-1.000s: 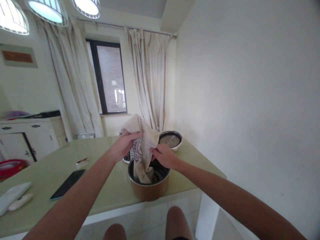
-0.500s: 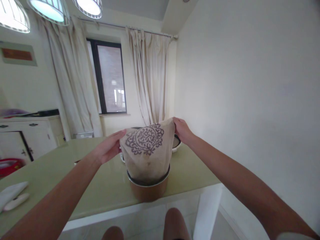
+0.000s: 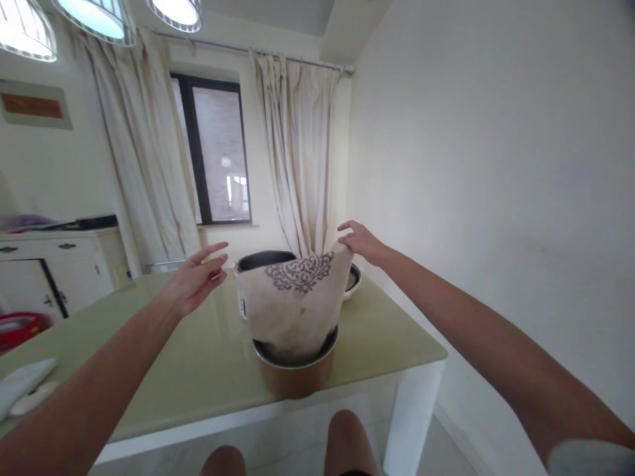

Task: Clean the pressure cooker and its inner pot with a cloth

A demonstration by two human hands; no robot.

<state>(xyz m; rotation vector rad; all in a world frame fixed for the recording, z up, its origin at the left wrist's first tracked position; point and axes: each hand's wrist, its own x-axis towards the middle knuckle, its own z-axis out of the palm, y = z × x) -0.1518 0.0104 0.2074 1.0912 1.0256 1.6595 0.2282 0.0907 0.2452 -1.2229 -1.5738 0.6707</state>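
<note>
A beige cloth [image 3: 297, 314] with a dark scroll pattern hangs with its lower part inside a copper-coloured pot [image 3: 296, 385] at the table's front edge. My right hand [image 3: 366, 243] pinches the cloth's upper right corner and holds it raised. To the left of the cloth, my left hand [image 3: 195, 281] is in the air, fingers apart, touching nothing. Directly behind the cloth stands a white appliance with a dark round opening [image 3: 265, 258], mostly covered from view. At the right, a round white-rimmed lid or dish [image 3: 353, 281] is partly hidden by the cloth.
The green tabletop [image 3: 198, 357] has a white leg [image 3: 414, 413] at its right front corner. White items [image 3: 30, 383] lie at its left edge. Beyond are a white cabinet [image 3: 74, 264] and a red basin [image 3: 22, 329]. A wall [image 3: 496, 165] stands along the right.
My left hand has let go of the cloth's left corner and moved left, opening. The cloth's left side has dropped, exposing the dark opening behind. My right hand still grips its corner.
</note>
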